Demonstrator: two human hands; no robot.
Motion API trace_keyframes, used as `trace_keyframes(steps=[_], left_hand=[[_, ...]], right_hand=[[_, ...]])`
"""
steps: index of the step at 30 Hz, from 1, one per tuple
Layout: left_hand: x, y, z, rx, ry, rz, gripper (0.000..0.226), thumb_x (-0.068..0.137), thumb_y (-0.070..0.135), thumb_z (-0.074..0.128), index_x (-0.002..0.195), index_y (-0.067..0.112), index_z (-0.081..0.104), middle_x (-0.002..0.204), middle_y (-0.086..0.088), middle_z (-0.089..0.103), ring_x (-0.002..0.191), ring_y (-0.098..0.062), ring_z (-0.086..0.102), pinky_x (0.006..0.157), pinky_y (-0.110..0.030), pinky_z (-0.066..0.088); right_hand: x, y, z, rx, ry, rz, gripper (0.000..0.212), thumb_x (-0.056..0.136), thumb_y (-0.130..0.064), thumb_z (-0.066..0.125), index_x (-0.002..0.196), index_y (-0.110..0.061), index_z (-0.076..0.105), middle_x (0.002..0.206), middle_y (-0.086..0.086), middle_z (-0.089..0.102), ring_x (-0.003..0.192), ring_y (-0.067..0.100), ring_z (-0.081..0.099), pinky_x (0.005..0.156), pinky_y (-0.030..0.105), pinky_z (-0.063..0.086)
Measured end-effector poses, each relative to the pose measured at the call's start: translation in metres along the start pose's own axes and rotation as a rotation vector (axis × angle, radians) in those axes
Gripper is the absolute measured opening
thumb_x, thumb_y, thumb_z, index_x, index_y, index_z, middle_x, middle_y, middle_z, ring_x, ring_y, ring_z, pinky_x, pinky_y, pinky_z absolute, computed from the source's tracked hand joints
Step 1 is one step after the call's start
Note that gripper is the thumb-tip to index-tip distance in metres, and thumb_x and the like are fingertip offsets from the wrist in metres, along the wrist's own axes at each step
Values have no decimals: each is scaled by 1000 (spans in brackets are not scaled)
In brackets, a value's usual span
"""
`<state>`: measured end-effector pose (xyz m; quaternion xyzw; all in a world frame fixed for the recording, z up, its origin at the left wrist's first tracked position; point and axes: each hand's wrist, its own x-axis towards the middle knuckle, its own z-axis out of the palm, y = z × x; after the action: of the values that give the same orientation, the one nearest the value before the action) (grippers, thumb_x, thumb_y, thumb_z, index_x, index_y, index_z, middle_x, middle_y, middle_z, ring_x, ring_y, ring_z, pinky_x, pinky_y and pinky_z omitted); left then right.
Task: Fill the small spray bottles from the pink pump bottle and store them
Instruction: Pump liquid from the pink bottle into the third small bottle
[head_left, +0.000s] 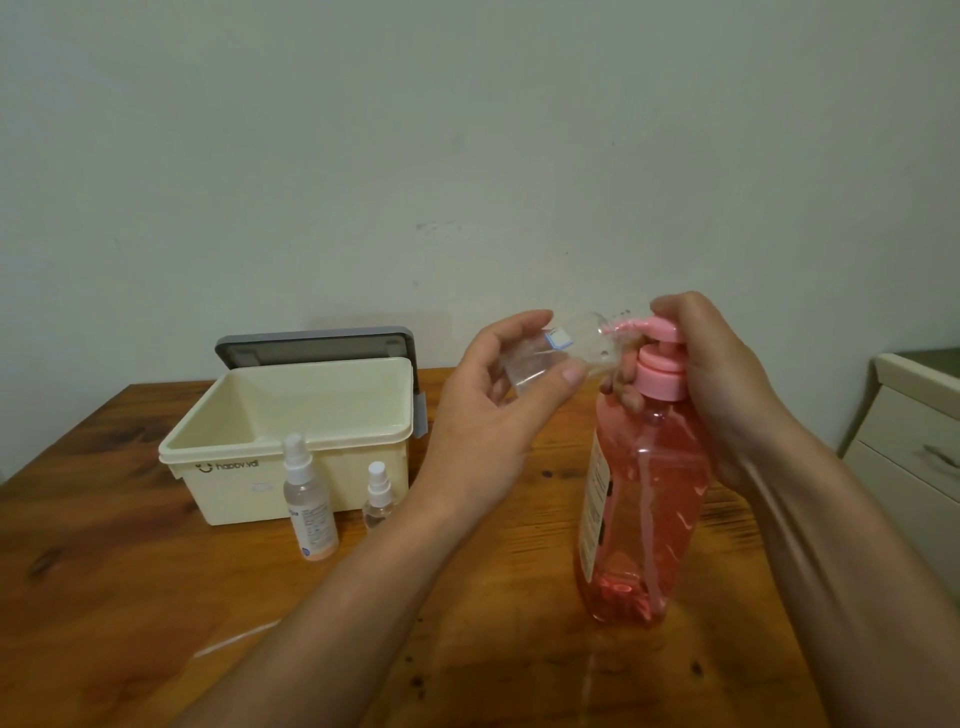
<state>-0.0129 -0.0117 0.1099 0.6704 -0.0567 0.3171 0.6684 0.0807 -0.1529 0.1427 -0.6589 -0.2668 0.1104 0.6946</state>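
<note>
While the pink pump bottle (644, 493) stands upright on the wooden bench (130, 597), right of centre, the right hand (717, 384) sits over its pump head, palm on top and fingers curled down round the neck, so that grip is clamped on the pump. Left hand (488, 415) holds a small clear bottle (571, 348) up in the air, tipped nearly on its side, thumb below and fingers above; grip closed round the bottle body. Its neck end points right and meets the tip of the pink spout. Cannot tell how much liquid is inside it. Pump bottle is mostly full of pink liquid, white label on its left face. Further left on the bench, a tall spray bottle (309, 499) with white sprayer stands upright, a bit of peach liquid at the bottom. Short spray bottle (378, 499) stands just beside it, to its right, looks clear. Both stand in front of a cream storage box (249, 483), which is open, its grey lid (311, 345) propped up behind against the wall. A pale cabinet (914, 441) shows at the right edge, off the bench.
</note>
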Motion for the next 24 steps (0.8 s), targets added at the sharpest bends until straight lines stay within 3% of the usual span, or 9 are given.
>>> trace_keyframes(steps=[3,10,15,21,24], left_hand=[[1,1,1,-19,13,-3,37,83,19,77,117,25,63,109,6,71,99,-3,68,79,-16,54],[-1,1,-1,-22,9,-5,35,83,16,76,115,25,65,105,5,73,97,-4,69,75,-14,53],[0,1,1,-39,11,7,36,83,16,76,115,26,64,113,4,69,100,-2,68,77,-13,52],[-1,-1,0,-47,6,0,36,82,14,77,115,25,65,106,5,73,98,-4,69,76,-14,53],[-1,-2,0,-56,8,1,36,81,15,77,114,27,65,108,5,73,101,-6,69,76,-13,52]], right_hand=[[1,-1,-1,-24,-2,21,62,75,-67,45,53,-11,60,52,16,55,45,23,55,45,25,46],[2,2,-1,-13,2,7,46,75,-49,45,51,-14,63,57,19,57,50,25,52,48,28,44],[1,-1,0,-27,0,19,63,73,-68,45,52,-11,60,50,15,54,48,23,56,46,25,48],[1,-2,2,13,-6,-11,44,77,-44,43,51,-13,60,53,19,53,44,25,50,41,23,42],[0,-1,1,9,-1,1,45,77,-46,44,51,-12,59,56,21,52,46,25,49,41,22,42]])
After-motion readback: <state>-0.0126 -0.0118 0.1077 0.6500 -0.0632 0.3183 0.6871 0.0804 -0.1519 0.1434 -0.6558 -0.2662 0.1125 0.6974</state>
